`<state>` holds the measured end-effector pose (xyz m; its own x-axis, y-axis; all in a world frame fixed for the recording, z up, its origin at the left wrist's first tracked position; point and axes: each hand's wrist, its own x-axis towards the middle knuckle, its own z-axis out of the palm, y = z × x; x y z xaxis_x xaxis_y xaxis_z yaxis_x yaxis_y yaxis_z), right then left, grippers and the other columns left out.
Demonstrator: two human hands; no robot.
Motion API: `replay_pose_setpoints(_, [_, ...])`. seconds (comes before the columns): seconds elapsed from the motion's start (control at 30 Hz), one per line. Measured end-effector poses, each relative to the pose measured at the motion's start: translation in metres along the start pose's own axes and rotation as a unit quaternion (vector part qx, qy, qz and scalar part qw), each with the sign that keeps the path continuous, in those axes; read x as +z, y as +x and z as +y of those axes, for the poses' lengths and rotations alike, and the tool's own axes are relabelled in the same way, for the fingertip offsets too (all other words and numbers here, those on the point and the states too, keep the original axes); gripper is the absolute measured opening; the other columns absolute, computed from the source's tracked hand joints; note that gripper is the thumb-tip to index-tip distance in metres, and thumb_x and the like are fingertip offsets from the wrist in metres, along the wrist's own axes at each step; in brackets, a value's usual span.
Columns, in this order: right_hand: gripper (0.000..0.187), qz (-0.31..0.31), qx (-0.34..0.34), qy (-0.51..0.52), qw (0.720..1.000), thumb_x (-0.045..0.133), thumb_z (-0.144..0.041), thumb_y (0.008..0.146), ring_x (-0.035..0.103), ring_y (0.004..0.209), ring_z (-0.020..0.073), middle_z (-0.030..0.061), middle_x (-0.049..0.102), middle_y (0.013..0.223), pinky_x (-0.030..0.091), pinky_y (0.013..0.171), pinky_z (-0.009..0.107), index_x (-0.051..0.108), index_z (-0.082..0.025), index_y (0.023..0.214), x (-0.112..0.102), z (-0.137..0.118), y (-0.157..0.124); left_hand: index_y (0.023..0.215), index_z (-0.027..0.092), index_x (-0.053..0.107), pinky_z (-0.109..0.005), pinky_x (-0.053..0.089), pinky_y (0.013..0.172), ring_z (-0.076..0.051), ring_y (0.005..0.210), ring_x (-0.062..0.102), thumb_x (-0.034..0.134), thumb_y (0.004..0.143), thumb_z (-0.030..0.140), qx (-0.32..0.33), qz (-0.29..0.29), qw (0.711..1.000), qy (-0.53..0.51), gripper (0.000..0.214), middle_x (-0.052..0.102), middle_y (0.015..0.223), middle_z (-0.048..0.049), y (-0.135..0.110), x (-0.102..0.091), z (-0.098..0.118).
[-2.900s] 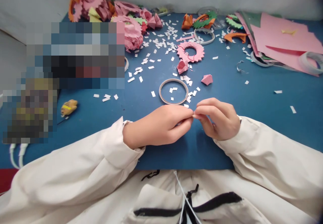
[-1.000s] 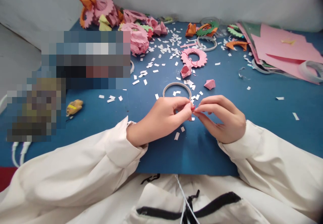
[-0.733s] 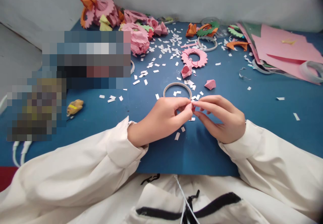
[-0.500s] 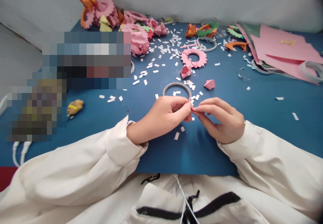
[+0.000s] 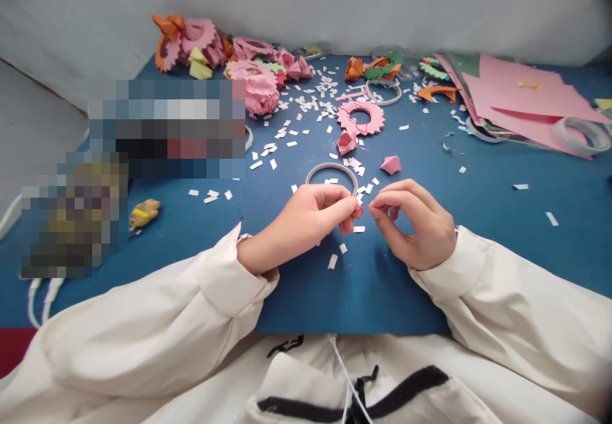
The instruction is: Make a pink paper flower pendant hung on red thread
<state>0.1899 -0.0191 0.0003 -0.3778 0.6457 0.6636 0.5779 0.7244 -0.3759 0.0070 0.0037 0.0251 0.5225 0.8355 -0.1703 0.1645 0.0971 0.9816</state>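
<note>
Between my two hands a short bit of red thread (image 5: 364, 207) is stretched. My left hand (image 5: 321, 212) is closed, pinching the thread between thumb and forefinger. On the other side, the thumb and forefinger of my right hand (image 5: 417, 223) pinch the thread's other end. A thin pale ring (image 5: 329, 166), like a nearly used-up tape roll, shows just beyond my left fingers; its near part is hidden, and I cannot tell whether the hand touches it. Beyond my right hand lies a small folded pink paper piece (image 5: 391, 165).
Small white paper scraps (image 5: 315, 102) are strewn over the blue table (image 5: 306, 303). A pink toothed paper ring (image 5: 375, 121) lies farther back. Folded paper pieces (image 5: 255, 89) are heaped at back left. Pink sheets (image 5: 516, 95) and a tape roll (image 5: 593, 140) are at right.
My hands have drawn slightly apart, so the red thread now shows in the gap between the fingertips. The whole view has shifted a little.
</note>
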Motion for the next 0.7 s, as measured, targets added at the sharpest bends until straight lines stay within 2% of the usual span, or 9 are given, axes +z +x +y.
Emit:
replay_pose_setpoints(0.23, [0.014, 0.036, 0.006, -0.03, 0.999, 0.06, -0.007, 0.076, 0.049, 0.058, 0.0072, 0.0037, 0.058, 0.079, 0.046, 0.052, 0.021, 0.056, -0.017, 0.084, -0.0017, -0.0024, 0.0019, 0.067, 0.012, 0.061, -0.014, 0.037, 0.053, -0.003, 0.056, 0.047, 0.05, 0.085, 0.025, 0.027, 0.033, 0.999, 0.033, 0.025, 0.059, 0.065, 0.0029, -0.001, -0.0013, -0.001])
replay_pose_setpoints(0.43, [0.013, 0.013, -0.005, -0.017, 1.0, 0.059, -0.008, 0.077, 0.049, 0.059, 0.0073, 0.0034, 0.058, 0.079, 0.046, 0.054, 0.021, 0.056, -0.018, 0.085, -0.001, -0.0033, 0.0026, 0.075, 0.014, 0.065, -0.017, 0.039, 0.055, -0.005, 0.061, 0.048, 0.048, 0.085, 0.029, 0.001, -0.007, 1.0, 0.008, 0.024, 0.058, 0.074, 0.0016, -0.0008, -0.0016, 0.0007])
replay_pose_setpoints(0.7, [0.016, 0.005, -0.012, -0.005, 1.0, 0.061, -0.006, 0.076, 0.049, 0.059, 0.0076, 0.0042, 0.059, 0.08, 0.047, 0.054, 0.022, 0.057, -0.018, 0.087, -0.001, -0.0049, 0.0027, 0.076, 0.016, 0.062, -0.019, 0.039, 0.063, -0.007, 0.068, 0.048, 0.048, 0.085, 0.03, -0.011, -0.011, 0.999, -0.044, 0.021, 0.053, 0.075, 0.0026, 0.0011, -0.0019, -0.006])
